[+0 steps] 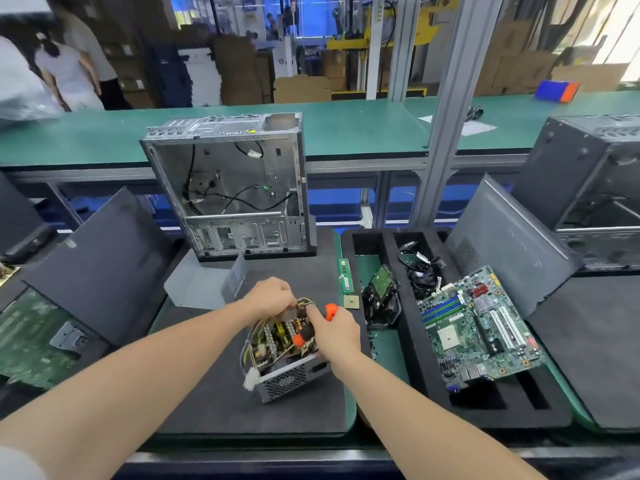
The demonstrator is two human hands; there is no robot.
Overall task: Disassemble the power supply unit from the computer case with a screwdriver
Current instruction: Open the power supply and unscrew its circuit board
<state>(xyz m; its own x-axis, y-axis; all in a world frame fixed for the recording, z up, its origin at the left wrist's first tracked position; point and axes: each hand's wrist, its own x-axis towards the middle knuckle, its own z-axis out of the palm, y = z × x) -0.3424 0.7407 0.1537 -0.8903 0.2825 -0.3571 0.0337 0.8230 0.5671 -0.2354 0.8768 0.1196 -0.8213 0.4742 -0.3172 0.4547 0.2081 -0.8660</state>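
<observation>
Power supply unit [284,375], a grey perforated metal box with its circuit board bared, already lies out of the emptied silver computer case [228,181] on the black foam mat [207,393]. The left hand [268,294] grips its wired far end, and the right hand [334,329] is curled round the orange-handled screwdriver [330,310]. Probably only freeing the board remains.

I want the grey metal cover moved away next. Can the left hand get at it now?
Probably yes: the cover lies bare beside the left hand, nothing between, but that hand must first release the power supply.
</observation>
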